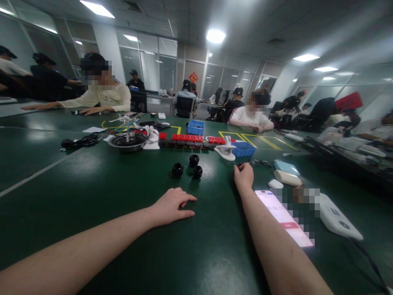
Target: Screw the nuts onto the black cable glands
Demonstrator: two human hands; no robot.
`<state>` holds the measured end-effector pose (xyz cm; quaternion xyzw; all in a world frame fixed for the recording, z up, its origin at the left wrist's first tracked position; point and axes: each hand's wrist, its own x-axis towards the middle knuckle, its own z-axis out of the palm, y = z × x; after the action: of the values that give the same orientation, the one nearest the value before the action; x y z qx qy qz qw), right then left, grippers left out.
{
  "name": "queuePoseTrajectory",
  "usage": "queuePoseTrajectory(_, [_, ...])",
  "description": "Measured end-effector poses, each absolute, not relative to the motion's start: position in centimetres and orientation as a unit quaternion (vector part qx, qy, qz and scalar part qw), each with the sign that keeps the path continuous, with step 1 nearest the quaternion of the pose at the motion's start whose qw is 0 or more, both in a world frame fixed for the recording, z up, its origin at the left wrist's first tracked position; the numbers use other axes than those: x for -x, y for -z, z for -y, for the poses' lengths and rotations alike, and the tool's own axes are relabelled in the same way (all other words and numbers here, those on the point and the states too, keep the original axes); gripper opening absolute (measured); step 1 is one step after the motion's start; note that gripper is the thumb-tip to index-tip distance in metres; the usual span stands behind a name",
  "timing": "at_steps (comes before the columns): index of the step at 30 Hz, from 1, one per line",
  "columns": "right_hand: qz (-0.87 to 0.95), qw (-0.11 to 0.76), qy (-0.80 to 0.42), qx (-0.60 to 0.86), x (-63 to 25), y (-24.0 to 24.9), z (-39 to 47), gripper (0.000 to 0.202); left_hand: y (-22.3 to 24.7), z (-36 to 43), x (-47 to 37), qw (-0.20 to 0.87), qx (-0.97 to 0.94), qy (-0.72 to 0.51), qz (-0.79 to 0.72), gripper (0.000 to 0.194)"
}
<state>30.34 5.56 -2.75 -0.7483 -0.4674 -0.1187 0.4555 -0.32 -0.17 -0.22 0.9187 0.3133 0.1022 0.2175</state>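
My left hand rests on the dark green table with thumb and forefinger stretched apart, holding nothing. Beyond its fingertips sit three small, glossy black round pieces, each with a hollow-looking top: one on the left, one at the back and one on the right. My right hand is curled with its fingers bent down near the table. A bit of something black shows at its far side; most of it is hidden by the hand. Just past that hand stands a blue bin.
Behind lie red power strips, a white clip stand, a steel bowl with cables and another blue bin. At right are glasses, cases, a lit phone and a white device. People sit across.
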Motion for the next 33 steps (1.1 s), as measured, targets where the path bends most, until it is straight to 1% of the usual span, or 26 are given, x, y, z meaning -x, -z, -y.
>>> queuePoseTrajectory(2, [0.46,0.44,0.114,0.763,-30.1,2.6,-5.5,0.013,0.1,0.3,0.3,0.219,-0.918,-0.098,-0.317,0.042])
queuePoseTrajectory(3, [0.455,0.434,0.113,0.769,-30.1,2.5,-5.5,0.014,0.0,0.3,0.3,0.22,-0.917,-0.097,-0.318,0.043])
queuePoseTrajectory(6, [0.442,0.422,0.115,0.783,-29.9,2.1,-5.5,0.028,-0.1,0.4,0.4,0.226,-0.915,-0.095,-0.319,0.042])
queuePoseTrajectory(8, [0.441,0.412,0.116,0.789,-30.0,1.8,-5.6,0.032,-0.2,0.4,0.3,0.229,-0.915,-0.093,-0.32,0.042])
queuePoseTrajectory(16, [0.444,0.357,0.091,0.817,-30.8,1.9,-7.0,0.025,-0.1,0.3,0.2,0.231,-0.913,-0.09,-0.323,0.041])
queuePoseTrajectory(26, [0.413,0.293,0.083,0.858,-29.4,1.4,-6.4,0.03,-0.4,0.4,0.2,0.24,-0.907,-0.08,-0.336,0.041])
queuePoseTrajectory(33, [0.413,0.266,0.092,0.866,-29.0,1.2,-6.7,0.031,-0.3,0.4,0.2,0.24,-0.907,-0.082,-0.336,0.042])
